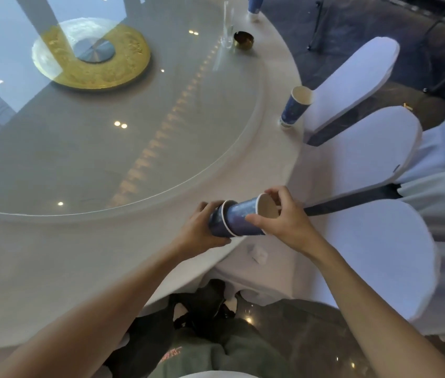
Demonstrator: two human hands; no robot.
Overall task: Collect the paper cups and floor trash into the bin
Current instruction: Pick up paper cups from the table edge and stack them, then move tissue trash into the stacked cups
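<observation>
Two blue paper cups lie sideways in my hands over the near table edge. My left hand (199, 227) grips the outer cup (217, 222). My right hand (281, 222) holds the inner cup (245, 215), which sits partly nested in the outer one, its open mouth facing right. Another blue paper cup (295, 107) stands upright near the table's right edge. A further blue cup (254, 4) stands at the far edge, cut off by the frame. A small crumpled white scrap (258, 252) lies below my hands. No bin is in view.
The round white table (52, 255) carries a glass turntable (106, 132) with a gold centre disc (93, 53). A brass ashtray (243, 39) and a clear glass (228, 25) stand at the far side. White-covered chairs (365, 148) crowd the right edge. Dark floor lies beyond.
</observation>
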